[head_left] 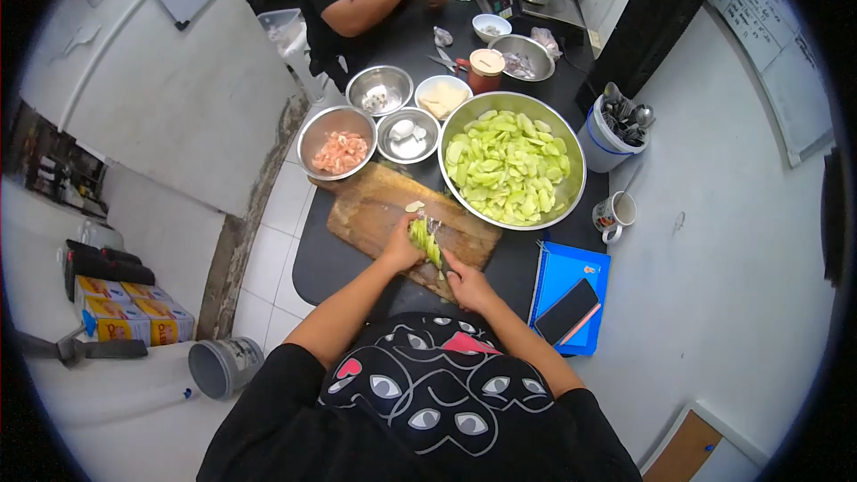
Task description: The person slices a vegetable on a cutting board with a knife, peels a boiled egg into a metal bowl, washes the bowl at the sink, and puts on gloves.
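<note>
On a wooden cutting board (361, 214), my left hand (403, 247) is closed around the left side of a sliced pale green vegetable (423, 239). My right hand (469, 286) grips a knife (445, 265) at the right end of those slices; its handle is hidden in my fist and little of the blade shows. A few pale pieces (414, 207) lie on the board just beyond my left fingers. Behind the board stands a large steel bowl (580, 180) filled with similar green slices (509, 165).
Left of it are a bowl of pink meat or shrimp (339, 153), a bowl with white pieces (408, 137) and other small bowls. At right are a mug (613, 214), a cutlery bucket (607, 147), and a phone (568, 311) on a blue notebook (558, 268). Another person (366, 9) works across the table.
</note>
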Demonstrator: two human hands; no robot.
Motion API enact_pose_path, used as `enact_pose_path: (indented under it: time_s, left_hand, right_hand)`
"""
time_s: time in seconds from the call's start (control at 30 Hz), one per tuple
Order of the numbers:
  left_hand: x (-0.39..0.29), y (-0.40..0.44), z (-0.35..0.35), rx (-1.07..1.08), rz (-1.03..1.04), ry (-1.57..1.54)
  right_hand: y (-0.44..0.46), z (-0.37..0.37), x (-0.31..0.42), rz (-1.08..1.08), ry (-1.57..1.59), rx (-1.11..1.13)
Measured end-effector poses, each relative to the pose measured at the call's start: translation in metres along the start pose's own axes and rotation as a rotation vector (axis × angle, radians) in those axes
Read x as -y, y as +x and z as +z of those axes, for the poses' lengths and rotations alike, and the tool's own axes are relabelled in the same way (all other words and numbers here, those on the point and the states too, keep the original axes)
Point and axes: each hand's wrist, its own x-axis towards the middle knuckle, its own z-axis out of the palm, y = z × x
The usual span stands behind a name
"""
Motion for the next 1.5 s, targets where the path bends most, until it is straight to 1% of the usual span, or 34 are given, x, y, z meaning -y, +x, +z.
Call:
enact_pose_path:
  time_s: [0.1, 0.2, 0.3, 0.33, 0.4, 0.43, 0.47, 0.53, 0.57, 0.63, 0.67, 0.73, 0.77, 0.83, 0.87, 0.93, 0.97, 1.07, 1.1, 1.17, 1.2, 1.27, 1.37, 1.4, 1.47, 1.5]
  left_hand:
    - [-0.037, -0.006, -0.009, 0.077, -0.229, -0.106]
    - [-0.041, 0.001, -0.008, 0.041, -0.162, -0.068]
    - [-0.072, 0.009, -0.011, -0.062, 0.176, 0.042]
    - [-0.086, 0.017, -0.011, -0.060, 0.227, 0.073]
    - [-0.121, 0.039, -0.006, -0.065, 0.325, 0.132]
    - [-0.148, 0.042, -0.007, 0.000, 0.314, 0.134]
    - [-0.169, 0.046, -0.009, 0.065, 0.302, 0.136]
    - [-0.171, 0.069, -0.014, -0.017, 0.475, 0.310]
    - [-0.165, 0.076, -0.017, -0.057, 0.557, 0.401]
    - [-0.146, 0.094, -0.038, 0.008, 0.364, 0.475]
    - [-0.129, 0.103, -0.049, 0.040, 0.266, 0.509]
    - [-0.065, 0.120, -0.058, 0.072, 0.085, 0.592]
    - [-0.054, 0.114, -0.054, 0.081, 0.051, 0.574]
    - [-0.034, 0.096, -0.045, 0.095, -0.016, 0.535]
    - [-0.023, 0.096, -0.038, 0.087, 0.024, 0.610]
    - [-0.006, 0.095, -0.022, 0.076, 0.102, 0.761]
    - [-0.004, 0.094, -0.022, 0.093, 0.042, 0.656]
    - [-0.017, 0.087, -0.030, 0.187, -0.007, 0.529]
    - [-0.016, 0.085, -0.032, 0.248, 0.034, 0.517]
    - [-0.012, 0.076, -0.037, 0.370, 0.118, 0.492]
    - [-0.012, 0.069, -0.037, 0.325, 0.157, 0.525]
    - [-0.016, 0.052, -0.039, 0.232, 0.236, 0.587]
    - [-0.033, 0.038, -0.031, 0.429, 0.033, 0.737]
    - [-0.037, 0.031, -0.026, 0.430, 0.032, 0.738]
    - [-0.041, 0.007, -0.012, 0.431, 0.033, 0.744]
    - [-0.043, -0.003, -0.005, 0.393, 0.049, 0.719]
  right_hand:
    - [-0.004, -0.004, 0.009, 0.033, 0.033, 0.005]
    - [-0.012, -0.019, 0.029, 0.025, 0.036, -0.028]
    - [-0.020, -0.041, 0.046, -0.068, 0.009, -0.175]
    - [-0.022, -0.050, 0.053, -0.111, -0.004, -0.238]
    - [-0.028, -0.081, 0.077, 0.005, 0.052, -0.255]
    - [-0.027, -0.094, 0.084, 0.063, 0.079, -0.260]
    - [-0.022, -0.102, 0.075, 0.002, 0.050, -0.355]
    - [-0.024, -0.133, 0.097, 0.234, -0.264, -0.294]
    - [-0.024, -0.136, 0.082, 0.216, -0.325, -0.370]
    - [-0.019, -0.143, 0.041, 0.166, -0.443, -0.538]
    - [-0.024, -0.147, 0.035, 0.112, -0.349, -0.581]
    - [-0.038, -0.149, 0.024, 0.017, -0.154, -0.657]
    - [-0.044, -0.148, 0.022, 0.001, -0.089, -0.650]
    - [-0.046, -0.141, 0.013, -0.181, -0.134, -0.692]
    - [-0.047, -0.138, 0.011, -0.273, -0.158, -0.713]
    - [-0.058, -0.132, 0.022, -0.122, -0.035, -0.493]
    - [-0.064, -0.129, 0.031, -0.039, 0.030, -0.380]
    - [-0.078, -0.122, 0.051, 0.233, 0.200, -0.046]
    - [-0.079, -0.113, 0.037, 0.232, 0.236, -0.010]
    - [-0.082, -0.103, 0.011, 0.352, 0.342, 0.074]
    - [-0.083, -0.098, -0.003, 0.413, 0.395, 0.118]
    - [-0.086, -0.085, -0.044, 0.445, 0.467, 0.134]
    - [-0.086, -0.073, -0.073, 0.438, 0.531, 0.142]
    - [-0.086, -0.072, -0.076, 0.425, 0.545, 0.143]
    - [-0.082, -0.069, -0.072, 0.421, 0.478, 0.161]
    - [-0.079, -0.067, -0.069, 0.419, 0.445, 0.165]
